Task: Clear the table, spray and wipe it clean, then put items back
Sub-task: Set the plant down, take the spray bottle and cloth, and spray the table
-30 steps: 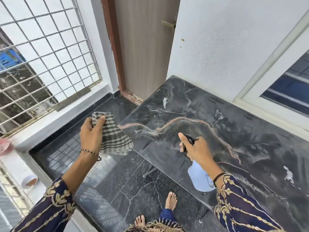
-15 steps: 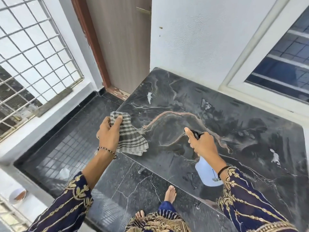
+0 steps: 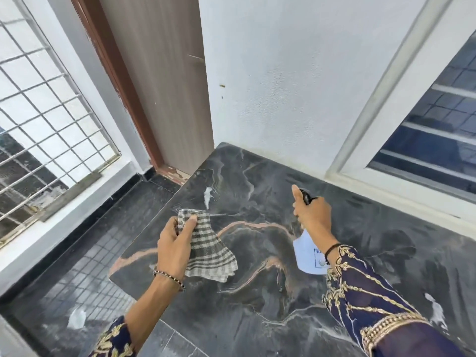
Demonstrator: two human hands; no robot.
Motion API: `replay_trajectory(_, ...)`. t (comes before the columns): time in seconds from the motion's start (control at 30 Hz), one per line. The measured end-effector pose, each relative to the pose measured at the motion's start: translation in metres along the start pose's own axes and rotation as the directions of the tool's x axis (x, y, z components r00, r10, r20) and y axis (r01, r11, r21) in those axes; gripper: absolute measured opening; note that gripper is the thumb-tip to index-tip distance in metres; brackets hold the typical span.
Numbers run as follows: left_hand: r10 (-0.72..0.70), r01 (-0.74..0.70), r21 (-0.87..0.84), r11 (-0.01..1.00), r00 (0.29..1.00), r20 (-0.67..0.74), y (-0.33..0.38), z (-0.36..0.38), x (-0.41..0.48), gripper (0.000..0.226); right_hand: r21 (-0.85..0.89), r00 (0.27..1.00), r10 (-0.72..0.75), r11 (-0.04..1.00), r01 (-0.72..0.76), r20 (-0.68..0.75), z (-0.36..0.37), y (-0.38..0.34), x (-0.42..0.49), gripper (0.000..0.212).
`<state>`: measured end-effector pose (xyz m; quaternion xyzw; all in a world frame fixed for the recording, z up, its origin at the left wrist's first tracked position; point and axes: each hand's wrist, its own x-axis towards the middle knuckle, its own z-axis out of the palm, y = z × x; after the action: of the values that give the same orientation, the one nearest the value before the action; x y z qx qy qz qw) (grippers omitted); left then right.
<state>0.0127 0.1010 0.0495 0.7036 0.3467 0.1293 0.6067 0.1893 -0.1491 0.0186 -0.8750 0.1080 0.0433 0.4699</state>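
Note:
The dark marble table (image 3: pixel 373 253) with pinkish veins fills the lower right of the head view; nothing stands on it. My left hand (image 3: pixel 173 243) grips a grey checked cloth (image 3: pixel 208 251), which hangs over the table's left part near its edge. My right hand (image 3: pixel 313 217) holds a pale blue spray bottle (image 3: pixel 307 255) by its black trigger head, above the table's middle, nozzle pointing away from me toward the wall. A white smear (image 3: pixel 207 199) shows on the table's far left, another white smear (image 3: pixel 436 311) at the right.
A white wall (image 3: pixel 283 86) and a window frame (image 3: pixel 386 155) border the table's far side. A wooden door (image 3: pixel 164 86) stands left of the wall. A metal window grille (image 3: pixel 46 119) is at far left. Dark tiled floor (image 3: pixel 98 253) lies left of the table.
Both hands have moved forward over the table. The cloth went from beside the table's left edge to above its surface. The view has shifted closer to the table.

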Motion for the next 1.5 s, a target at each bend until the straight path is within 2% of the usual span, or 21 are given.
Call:
replay_trajectory(0.17, 0.004, -0.004, 0.001, 1.0, 1.0, 0.004, 0.003, 0.023, 0.009, 0.062, 0.075, 0.999, -0.013, 0.997, 0.009, 0.05, -0.013, -0.008, 0.035, 0.059)
replay_trajectory(0.27, -0.001, 0.001, -0.028, 1.0, 1.0, 0.016, 0.006, 0.04, 0.012, 0.062, 0.059, 0.999, -0.02, 0.998, 0.022, -0.03, -0.02, 0.0, 0.061, 0.061)
replay_trajectory(0.4, 0.022, -0.02, -0.051, 0.998, 0.999, 0.029, 0.007, 0.056, 0.01, 0.042, 0.098, 0.994, 0.048, 0.994, -0.038, -0.094, -0.04, 0.007, 0.08, 0.06)
replay_trajectory(0.47, 0.022, -0.02, -0.045, 0.999, 0.999, 0.038, 0.006, 0.059, 0.009, 0.045, 0.145, 0.991, 0.084, 0.987, -0.069, -0.1, -0.051, 0.014, 0.084, 0.053)
replay_trajectory(0.53, 0.032, -0.03, -0.046, 0.998, 0.999, 0.035, 0.004, 0.06, 0.008, 0.046, 0.106, 0.991, 0.087, 0.991, -0.076, -0.105, -0.063, 0.025, 0.084, 0.051)
replay_trajectory(0.7, 0.041, -0.039, -0.049, 0.998, 0.999, 0.033, 0.001, 0.055, 0.002, 0.051, 0.024, 0.966, 0.169, 0.986, -0.167, -0.194, -0.088, 0.063, 0.074, 0.073)
replay_trajectory(0.83, 0.055, -0.052, -0.059, 0.997, 0.997, 0.049, -0.001, 0.046, -0.011, 0.051, 0.057, 0.949, 0.227, 0.974, -0.22, -0.218, -0.107, 0.081, 0.041, 0.069)
replay_trajectory(0.97, 0.074, -0.068, -0.09, 0.994, 0.995, 0.065, -0.005, 0.028, -0.033, 0.028, 0.061, 0.955, 0.214, 0.977, -0.206, -0.204, -0.117, 0.094, 0.002, 0.075)
replay_trajectory(1.1, 0.087, -0.079, -0.126, 0.989, 0.994, 0.059, -0.012, 0.005, -0.059, 0.045, 0.054, 0.961, 0.196, 0.98, -0.189, -0.196, -0.119, 0.089, -0.04, 0.071)
replay_trajectory(1.23, 0.089, -0.085, -0.125, 0.989, 0.996, 0.027, -0.015, -0.023, -0.091, 0.04, 0.107, 0.98, 0.162, 0.983, -0.15, -0.114, -0.122, 0.083, -0.086, 0.063)
replay_trajectory(1.4, 0.08, -0.081, -0.101, 0.992, 0.997, -0.015, -0.029, -0.059, -0.123, 0.059, 0.019, 0.986, 0.103, 0.995, -0.102, -0.132, -0.12, 0.092, -0.14, 0.072)
replay_trajectory(1.5, 0.088, -0.091, -0.125, 0.988, 0.996, -0.028, -0.035, -0.077, -0.14, 0.058, -0.033, 0.993, 0.106, 0.994, -0.108, -0.056, -0.119, 0.101, -0.173, 0.076)
